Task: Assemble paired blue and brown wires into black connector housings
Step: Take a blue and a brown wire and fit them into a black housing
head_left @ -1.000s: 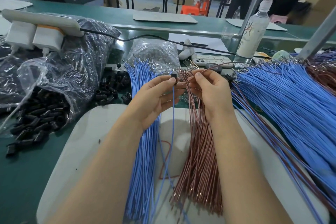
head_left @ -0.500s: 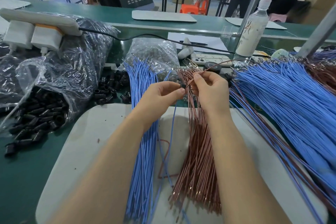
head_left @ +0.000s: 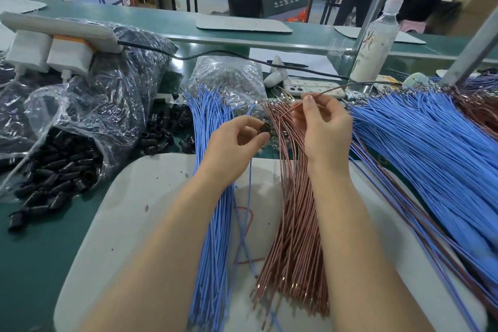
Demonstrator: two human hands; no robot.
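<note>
I see my left hand in the middle of the frame, thumb and forefinger curled, pinching a black housing; 1 blue wire runs down from under that hand across the white mat. My right hand, just right of it, pinches 1 brown wire that arcs toward the upper right. Below them lie a blue bundle and a brown bundle side by side; spare housings spill from a bag at the left.

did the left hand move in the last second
Yes. The left hand, pinching a black housing, has drawn back toward the person, away from the white phone and apart from the right hand.
</note>
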